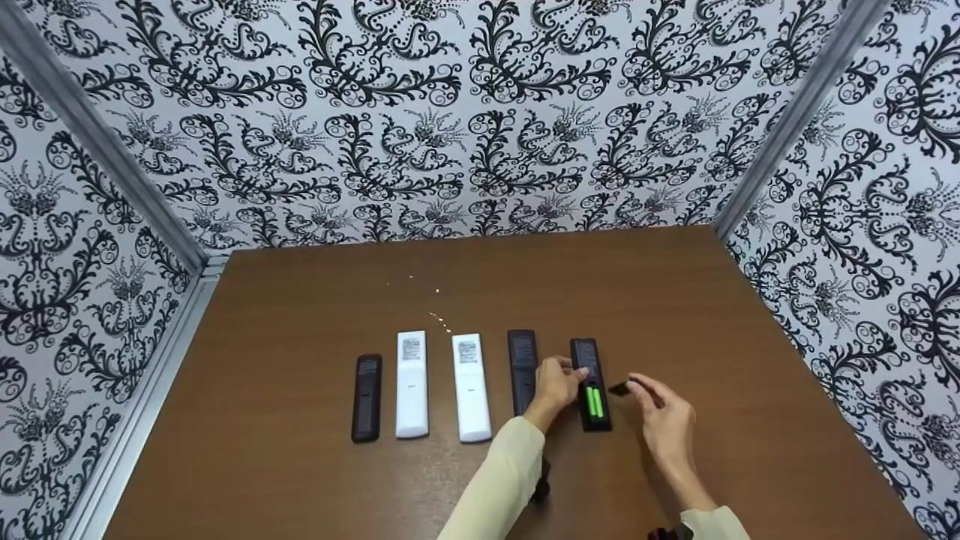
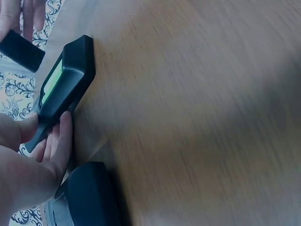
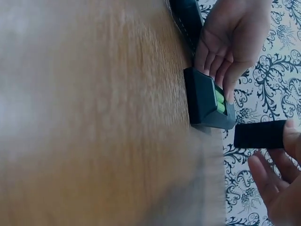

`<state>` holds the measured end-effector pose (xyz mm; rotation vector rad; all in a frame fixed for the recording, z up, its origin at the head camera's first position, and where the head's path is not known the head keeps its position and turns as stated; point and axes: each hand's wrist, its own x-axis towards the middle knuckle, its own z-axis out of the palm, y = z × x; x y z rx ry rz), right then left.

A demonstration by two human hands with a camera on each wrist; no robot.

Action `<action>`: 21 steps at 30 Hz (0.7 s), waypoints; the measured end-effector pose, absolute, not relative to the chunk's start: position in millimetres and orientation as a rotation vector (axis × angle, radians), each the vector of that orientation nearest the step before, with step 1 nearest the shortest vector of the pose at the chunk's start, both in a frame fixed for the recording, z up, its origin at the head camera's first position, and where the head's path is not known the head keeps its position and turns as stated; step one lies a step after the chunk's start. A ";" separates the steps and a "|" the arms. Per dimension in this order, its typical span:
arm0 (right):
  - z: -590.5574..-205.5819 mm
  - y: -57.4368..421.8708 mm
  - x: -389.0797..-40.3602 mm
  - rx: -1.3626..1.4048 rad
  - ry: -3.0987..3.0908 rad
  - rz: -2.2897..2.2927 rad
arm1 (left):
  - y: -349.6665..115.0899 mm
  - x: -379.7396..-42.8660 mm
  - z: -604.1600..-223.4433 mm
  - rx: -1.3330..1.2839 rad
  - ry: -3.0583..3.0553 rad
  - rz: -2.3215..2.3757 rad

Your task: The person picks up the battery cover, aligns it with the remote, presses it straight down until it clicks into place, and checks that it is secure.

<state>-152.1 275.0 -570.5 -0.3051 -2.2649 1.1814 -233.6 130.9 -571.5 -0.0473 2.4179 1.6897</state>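
Observation:
A black remote control lies face down on the table, its battery compartment uncovered and green batteries showing inside. My left hand holds this remote by its side edges, thumb on the near face and fingers along the other side, as the left wrist view shows. In my right hand a small black battery cover is pinched between thumb and fingers. The cover is just to the right of the remote, apart from it. Another black remote lies left of the held one, partly hidden by my left hand.
Two white remotes lie face down further left, followed by a smaller dark remote at the row's end. Small pale specks dot the brown table. Patterned walls enclose its back and sides.

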 end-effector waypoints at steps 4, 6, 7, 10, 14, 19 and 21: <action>-569.0 270.9 -157.4 -0.275 -2.255 1.279 | 130.0 -233.3 -570.6 -0.052 2.429 1.677; -568.7 268.9 -160.8 -0.271 -2.265 1.348 | 129.3 -233.2 -570.3 -0.055 2.435 1.666; -568.6 268.4 -162.1 -0.269 -2.277 1.376 | 129.3 -232.8 -570.3 -0.054 2.438 1.659; -568.1 267.3 -165.4 -0.271 -2.337 1.392 | 130.1 -232.9 -570.8 -0.065 2.425 1.661; -569.7 266.7 -169.5 -0.228 -2.404 1.366 | 130.8 -234.1 -571.8 -0.061 2.445 1.643; -574.0 267.0 -174.7 -0.159 -2.426 1.407 | 130.6 -235.2 -572.7 -0.042 2.494 1.622; -575.6 267.0 -176.2 -0.140 -2.439 1.427 | 130.3 -235.3 -573.2 -0.015 2.523 1.613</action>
